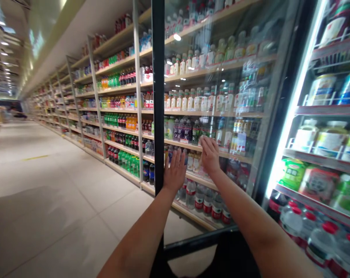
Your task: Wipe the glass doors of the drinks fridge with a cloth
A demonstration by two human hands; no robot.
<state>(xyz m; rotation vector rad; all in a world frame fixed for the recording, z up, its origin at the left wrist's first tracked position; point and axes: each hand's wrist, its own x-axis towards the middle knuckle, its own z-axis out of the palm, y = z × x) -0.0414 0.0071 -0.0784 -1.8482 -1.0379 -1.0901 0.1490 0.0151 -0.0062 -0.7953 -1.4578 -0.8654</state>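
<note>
A glass refrigerator door with a black frame stands swung open before me. My left hand lies flat against the glass beside the frame's left upright, its fingers stretched out. To the right and a little higher, my right hand is at the glass with its fingers curled together. A small pale patch shows at those fingertips, too blurred to name. Through the pane, shelved drink bottles appear behind both hands.
On the right, the lit fridge holds bottles and pouches, with red-capped water bottles low down. Long drink shelves run along the aisle beyond the door. Pale tiled floor stretches away at left. The door's bottom rail crosses low in front.
</note>
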